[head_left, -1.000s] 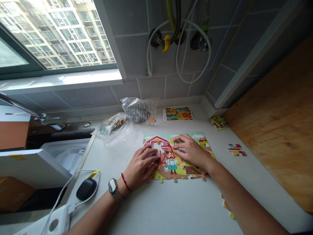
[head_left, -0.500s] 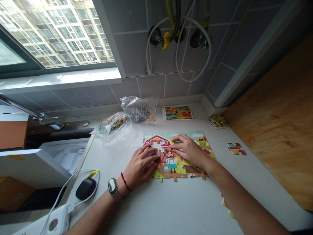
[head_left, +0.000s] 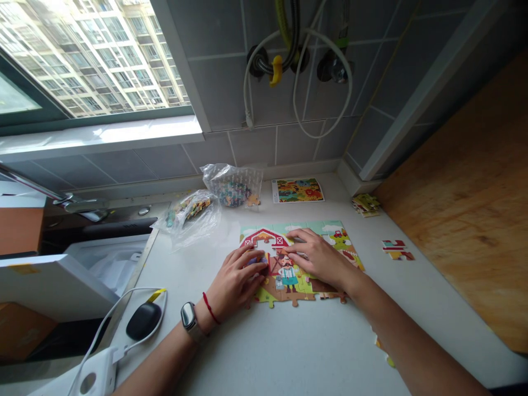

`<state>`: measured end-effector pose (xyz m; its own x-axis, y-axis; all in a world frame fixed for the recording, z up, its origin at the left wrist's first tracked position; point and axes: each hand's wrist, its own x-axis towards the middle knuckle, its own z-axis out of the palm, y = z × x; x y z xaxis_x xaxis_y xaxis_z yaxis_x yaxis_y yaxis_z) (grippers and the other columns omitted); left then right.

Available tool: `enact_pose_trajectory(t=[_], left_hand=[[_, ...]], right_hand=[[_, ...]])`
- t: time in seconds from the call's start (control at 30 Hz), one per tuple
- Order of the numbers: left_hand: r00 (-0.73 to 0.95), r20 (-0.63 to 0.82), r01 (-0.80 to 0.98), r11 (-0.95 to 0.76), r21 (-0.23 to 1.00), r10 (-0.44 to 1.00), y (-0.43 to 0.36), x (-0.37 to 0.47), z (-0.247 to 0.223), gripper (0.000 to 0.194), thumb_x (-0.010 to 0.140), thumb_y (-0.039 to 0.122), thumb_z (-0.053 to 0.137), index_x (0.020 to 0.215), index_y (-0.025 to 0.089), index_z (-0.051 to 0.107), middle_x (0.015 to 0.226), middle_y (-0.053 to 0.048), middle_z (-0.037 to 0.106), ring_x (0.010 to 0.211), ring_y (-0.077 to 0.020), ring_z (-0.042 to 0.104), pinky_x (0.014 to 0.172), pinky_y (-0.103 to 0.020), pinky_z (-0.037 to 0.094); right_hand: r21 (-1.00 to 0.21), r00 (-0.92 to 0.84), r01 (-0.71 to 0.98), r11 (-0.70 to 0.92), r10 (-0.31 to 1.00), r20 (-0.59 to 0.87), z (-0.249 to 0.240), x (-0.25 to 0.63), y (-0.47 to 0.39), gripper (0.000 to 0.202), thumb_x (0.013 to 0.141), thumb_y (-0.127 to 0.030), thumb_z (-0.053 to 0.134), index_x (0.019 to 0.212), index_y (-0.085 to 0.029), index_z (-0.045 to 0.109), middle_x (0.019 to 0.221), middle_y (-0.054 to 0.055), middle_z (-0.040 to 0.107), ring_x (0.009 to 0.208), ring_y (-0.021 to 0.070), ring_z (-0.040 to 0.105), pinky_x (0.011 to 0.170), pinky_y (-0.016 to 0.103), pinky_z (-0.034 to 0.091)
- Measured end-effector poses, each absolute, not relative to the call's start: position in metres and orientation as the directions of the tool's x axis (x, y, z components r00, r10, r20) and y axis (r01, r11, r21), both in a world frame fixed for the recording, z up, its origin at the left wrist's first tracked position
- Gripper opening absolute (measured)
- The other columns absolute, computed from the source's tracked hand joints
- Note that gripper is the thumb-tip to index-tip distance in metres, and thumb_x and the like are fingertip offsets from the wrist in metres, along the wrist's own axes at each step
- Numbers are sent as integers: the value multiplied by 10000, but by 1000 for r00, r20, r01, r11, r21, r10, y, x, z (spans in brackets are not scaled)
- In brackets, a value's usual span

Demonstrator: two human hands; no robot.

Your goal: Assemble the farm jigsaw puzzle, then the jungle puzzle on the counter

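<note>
Grey wall tiles and a bright window back a pale speckled stone bench [head_left: 313,352] that fills the lower middle of the frame. On it, at centre, the left hand [head_left: 237,279] lies flat with fingers spread narrowly on the left part of a colourful cardboard farm jigsaw puzzle [head_left: 342,242], hiding the pieces beneath; a small bluish piece shows under its fingertips, but whether it is pinched I cannot tell. The right hand [head_left: 319,258] rests palm down on the puzzle's middle, fingers nearly together, covering much of the picture. A red cord bracelet and a square-faced wristwatch [head_left: 188,316] sit on the left wrist.

Since half a second ago both hands have barely shifted; the right fingertips have crept slightly leftward towards the red barn.

Outward: two crinkled clear plastic bags of loose pieces [head_left: 231,187] lie above and left of the puzzle, with a glossy rectangular reference card [head_left: 297,190] to their right. A few joined red and yellow pieces [head_left: 396,249] lie at right near the wooden board, more pieces peek out, partly hidden, under the right forearm. A smooth black oval case [head_left: 143,320] and a white cable lie at lower left.
</note>
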<state>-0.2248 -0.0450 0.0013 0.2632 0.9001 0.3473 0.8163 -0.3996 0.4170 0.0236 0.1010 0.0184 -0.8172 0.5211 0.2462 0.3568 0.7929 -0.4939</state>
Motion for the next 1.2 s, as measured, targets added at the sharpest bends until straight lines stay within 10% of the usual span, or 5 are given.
enact_pose_trajectory(t=[0.93,1.2], left_hand=[[271,338,818,-401,413,901,-45,-225,0,270,1040,269,574,1278,278,700,1406,-87,674,1404,-315,539,1108,-521,523],[277,340,821,-405,403,899,-44,-225,1,265,1042,277,568,1266,271,711,1395,-94,679,1395,-317,546,1098,-530,533]], right_hand=[[-525,-907,382,760,419,-54,21,32,86,568,948,-304,739,1499,-246,615,1584,111,532,1552,321,392,1278,528,343],[-610,-721,456,648,671,173,33,20,88,265,1046,-259,557,1074,-256,820,1100,56,824,1076,254,750,1000,401,576]])
